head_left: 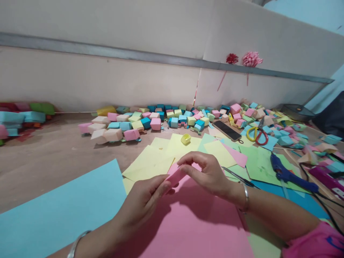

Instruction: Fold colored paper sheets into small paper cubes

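My left hand (143, 202) and my right hand (206, 173) both pinch a small folded pink paper piece (176, 175) between them, held just above a large pink sheet (193, 225). The left fingers grip its lower left end. The right fingers curl over its upper right end. Each wrist wears a silver bangle. Yellow sheets (158, 157) lie just beyond the hands.
A big light-blue sheet (59, 211) lies at the left. Many coloured paper cubes (150, 122) are piled along the wall. To the right lie a phone (227, 130), scissors (257, 135), a blue glue gun (288, 175) with its cable, green sheets (259, 163) and a small yellow paper ring (185, 139).
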The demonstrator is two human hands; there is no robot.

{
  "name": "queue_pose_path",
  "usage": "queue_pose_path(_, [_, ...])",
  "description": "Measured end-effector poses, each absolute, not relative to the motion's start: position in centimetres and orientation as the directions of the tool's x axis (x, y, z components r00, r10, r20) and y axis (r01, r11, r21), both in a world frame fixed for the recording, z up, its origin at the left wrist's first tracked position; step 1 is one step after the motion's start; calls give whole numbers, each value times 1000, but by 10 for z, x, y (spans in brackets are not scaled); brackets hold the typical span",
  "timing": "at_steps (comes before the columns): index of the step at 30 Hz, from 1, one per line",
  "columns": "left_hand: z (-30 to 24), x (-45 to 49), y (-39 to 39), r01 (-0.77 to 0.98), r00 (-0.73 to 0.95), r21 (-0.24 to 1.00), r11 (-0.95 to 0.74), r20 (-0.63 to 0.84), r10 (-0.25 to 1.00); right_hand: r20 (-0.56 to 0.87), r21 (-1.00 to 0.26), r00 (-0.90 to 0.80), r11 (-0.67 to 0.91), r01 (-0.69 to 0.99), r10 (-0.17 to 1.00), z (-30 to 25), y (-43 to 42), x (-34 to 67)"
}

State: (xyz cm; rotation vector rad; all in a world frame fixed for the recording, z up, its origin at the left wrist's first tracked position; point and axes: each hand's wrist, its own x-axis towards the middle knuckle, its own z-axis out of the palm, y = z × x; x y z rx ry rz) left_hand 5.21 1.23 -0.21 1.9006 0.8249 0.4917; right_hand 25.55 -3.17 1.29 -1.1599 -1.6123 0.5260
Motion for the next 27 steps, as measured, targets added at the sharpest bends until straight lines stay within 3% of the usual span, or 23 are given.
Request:
queue_pose_path(7, [-1, 54, 13, 328, 722, 853, -406, 51, 690, 463, -840, 40, 424, 339, 886, 10, -32, 255])
queue_pose_path(11, [4, 54, 15, 344, 677, 752, -562, 216, 703, 510, -810, 33, 467, 356, 860, 8, -30, 257])
queue_pose_path(16, [6, 51, 20, 401, 587, 611, -682, 400, 704, 661, -560, -127, 599, 572, 739, 3, -27, 263])
queue_pose_path(20, [4, 50, 20, 408, 554, 552, -727, 483, 678, 664, -350, -257, 596, 722, 702, 1, -25, 261])
queue_pose_path(27, [1, 52, 14, 358, 595, 498, -790, 531, 604, 656, -262, -352, 639, 723, 667, -3, -29, 247])
